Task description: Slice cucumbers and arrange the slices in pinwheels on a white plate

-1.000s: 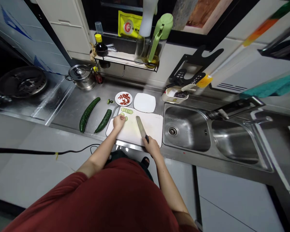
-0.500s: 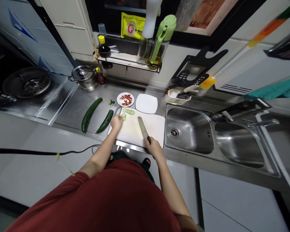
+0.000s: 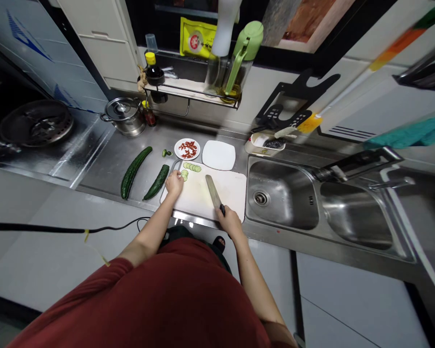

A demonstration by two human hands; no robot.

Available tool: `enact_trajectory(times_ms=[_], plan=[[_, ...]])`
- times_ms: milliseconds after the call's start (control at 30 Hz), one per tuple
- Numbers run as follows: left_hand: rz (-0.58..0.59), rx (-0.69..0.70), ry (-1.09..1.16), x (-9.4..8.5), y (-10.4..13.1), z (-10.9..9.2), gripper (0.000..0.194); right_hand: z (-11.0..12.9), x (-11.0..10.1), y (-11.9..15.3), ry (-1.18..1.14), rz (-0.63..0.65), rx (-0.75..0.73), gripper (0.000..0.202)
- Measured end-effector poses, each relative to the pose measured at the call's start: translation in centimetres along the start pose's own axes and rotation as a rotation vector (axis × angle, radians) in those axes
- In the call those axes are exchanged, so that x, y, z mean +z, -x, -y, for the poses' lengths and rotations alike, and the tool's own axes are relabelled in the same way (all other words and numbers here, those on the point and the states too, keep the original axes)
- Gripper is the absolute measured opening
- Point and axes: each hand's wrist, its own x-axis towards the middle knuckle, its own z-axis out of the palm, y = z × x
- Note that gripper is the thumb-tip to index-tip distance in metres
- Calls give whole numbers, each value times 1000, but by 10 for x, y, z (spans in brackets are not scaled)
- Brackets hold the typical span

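My right hand (image 3: 229,222) grips the dark handle of a kitchen knife (image 3: 214,192), whose blade lies flat over the white cutting board (image 3: 228,193). At the board's left edge rests my left hand (image 3: 174,183), fingers curled beside a few cucumber slices (image 3: 184,175); whether it holds a piece I cannot tell. A row of cucumber slices (image 3: 192,167) lies at the board's far edge. Two whole cucumbers (image 3: 135,165) (image 3: 156,182) lie on the steel counter to the left.
Behind the board stand a small plate of chopped red chili (image 3: 187,149) and a white square plate (image 3: 218,154). A double steel sink (image 3: 282,195) lies right. A lidded pot (image 3: 123,114), a stove burner (image 3: 36,123) and a shelf with bottles (image 3: 188,89) sit at the back.
My left hand has slid a little toward the board's left edge, away from the sliced row. The knife and right hand have barely moved; the view shifted slightly.
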Motion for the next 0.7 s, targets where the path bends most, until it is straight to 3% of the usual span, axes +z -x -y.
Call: enact_trajectory(times_ms=[200, 433, 700], plan=[[10, 113, -23, 0, 2, -18, 28, -2, -3, 1, -2, -3, 18, 49], [82, 316, -67, 17, -14, -44, 37, -3, -1, 2, 1, 1, 15, 49], [149, 362, -188, 24, -26, -57, 37, -7, 2, 1, 20, -20, 10, 44]])
